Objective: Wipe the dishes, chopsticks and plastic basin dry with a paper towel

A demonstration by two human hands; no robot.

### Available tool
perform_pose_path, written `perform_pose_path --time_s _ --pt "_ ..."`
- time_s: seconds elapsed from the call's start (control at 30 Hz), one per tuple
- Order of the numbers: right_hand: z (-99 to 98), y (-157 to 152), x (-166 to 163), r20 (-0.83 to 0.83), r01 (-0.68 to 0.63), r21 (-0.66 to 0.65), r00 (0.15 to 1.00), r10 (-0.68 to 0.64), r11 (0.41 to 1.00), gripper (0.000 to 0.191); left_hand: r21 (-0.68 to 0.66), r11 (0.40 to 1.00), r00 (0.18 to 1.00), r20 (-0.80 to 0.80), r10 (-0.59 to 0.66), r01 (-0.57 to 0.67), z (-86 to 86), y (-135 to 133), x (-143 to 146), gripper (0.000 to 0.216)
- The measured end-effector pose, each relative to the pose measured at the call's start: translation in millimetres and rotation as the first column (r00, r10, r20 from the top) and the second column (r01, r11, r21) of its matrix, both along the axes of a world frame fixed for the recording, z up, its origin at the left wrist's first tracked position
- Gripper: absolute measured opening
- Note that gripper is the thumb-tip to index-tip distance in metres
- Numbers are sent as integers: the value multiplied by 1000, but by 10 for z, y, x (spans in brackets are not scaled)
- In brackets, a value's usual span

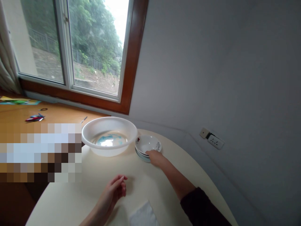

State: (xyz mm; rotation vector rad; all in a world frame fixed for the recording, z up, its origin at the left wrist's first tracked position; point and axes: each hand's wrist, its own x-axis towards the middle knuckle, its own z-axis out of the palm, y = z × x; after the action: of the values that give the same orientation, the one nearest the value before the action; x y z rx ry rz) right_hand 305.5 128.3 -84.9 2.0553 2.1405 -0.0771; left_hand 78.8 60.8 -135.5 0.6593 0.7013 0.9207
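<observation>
My right hand (pixel 155 158) reaches to the near rim of a white bowl (pixel 148 143) with a dark red and black pattern inside, its fingers closed on that rim. The bowl rests on top of a small stack of dishes; a pale bluish dish (pixel 142 156) shows underneath. Above the table's middle hangs my left hand (pixel 117 185), fingers loosely curled in, with nothing seen in it. A folded white cloth (pixel 145 216) lies near the front, between my forearms. Left of the stack stands a wide translucent white basin (pixel 109 152), with what looks like water in it.
All of these are on a round cream table (pixel 77 188). Behind it, to the left, a wooden desk (pixel 63 114) holds a pen (pixel 83 119) and small coloured items (pixel 35 118). A pixelated patch hides the left side. A wall with sockets (pixel 215 142) borders the right.
</observation>
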Motion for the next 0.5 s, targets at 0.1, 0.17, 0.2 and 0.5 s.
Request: perform_pose_path --time_s 0.1,0.17,0.2,0.5 --pt "45 -13 -65 34 30 -22 999 -29 999 35 5 1000 1000 -8 3 -3 0 -5 -1 39" --pt "77 -33 -110 48 48 -34 998 -46 998 36 10 1000 1000 -3 5 -5 0 -9 -2 38" --pt "91 -45 -132 52 56 -38 997 -54 998 37 10 1000 1000 0 5 -5 2 -10 -3 37" --pt "88 -70 -229 52 139 -23 989 -137 990 41 7 1000 1000 1 -7 7 37 -21 -20 36"
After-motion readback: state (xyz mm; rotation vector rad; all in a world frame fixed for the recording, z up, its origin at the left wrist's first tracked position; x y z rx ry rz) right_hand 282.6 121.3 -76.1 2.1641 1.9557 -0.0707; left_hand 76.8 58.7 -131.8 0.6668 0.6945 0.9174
